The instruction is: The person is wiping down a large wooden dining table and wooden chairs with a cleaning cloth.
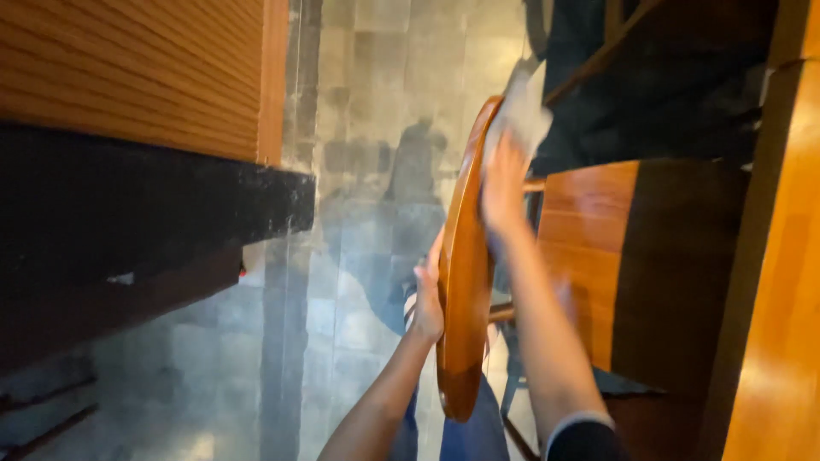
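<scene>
Curved glossy brown wooden chair back (464, 282) fills the middle of the view, seen edge-on and running from the lower centre up toward the top, with the chair's flat wooden seat (589, 248) just to its right. Left hand (427, 299) is pressed against the left face of that back, fingers wrapped onto its edge, grip clamped on the wood. Right hand (504, 183) is up high on the other side, near the top of the back, fingers closed over a crumpled white cloth (525, 107) that lies against the upper edge; the cloth is blurred. Below both arms lies a grey tiled floor (359, 213), shiny with reflections. To the left sits a ribbed wooden panel (128, 68) above a dark ledge (154, 205). On the far right runs an orange-brown wooden surface (786, 299), only its edge showing.
</scene>
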